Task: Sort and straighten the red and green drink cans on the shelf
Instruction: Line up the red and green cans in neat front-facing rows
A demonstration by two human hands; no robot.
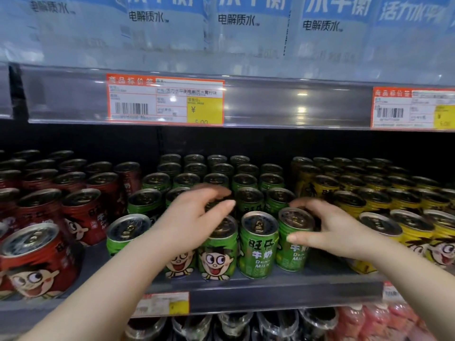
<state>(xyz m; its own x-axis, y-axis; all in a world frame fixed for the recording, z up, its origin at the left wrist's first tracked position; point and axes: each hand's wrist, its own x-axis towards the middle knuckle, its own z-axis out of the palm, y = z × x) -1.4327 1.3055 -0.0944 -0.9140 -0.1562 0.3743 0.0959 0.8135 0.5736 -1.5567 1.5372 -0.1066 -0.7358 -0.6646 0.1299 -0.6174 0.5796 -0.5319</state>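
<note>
While both your hands work the green block at the centre of the frame, your right hand (330, 230) wraps the rightmost front green can (294, 239), thumb on its label and fingers curled behind the rim, probably to turn its face forward or snug it against its neighbour. Your left hand (194, 217) arches loosely over the can tops just left of centre with fingers spread; whether it actually grips one, you cannot tell from here. Between your hands a front can (258, 244) shows its text side while the one beside it (216, 254) shows the cartoon face, so the faces are not yet matched. Red cans (83, 215) fill the left of the shelf (270, 289), one large at lower left (34, 262). Yellow cans (398, 193) sit on the right.
</note>
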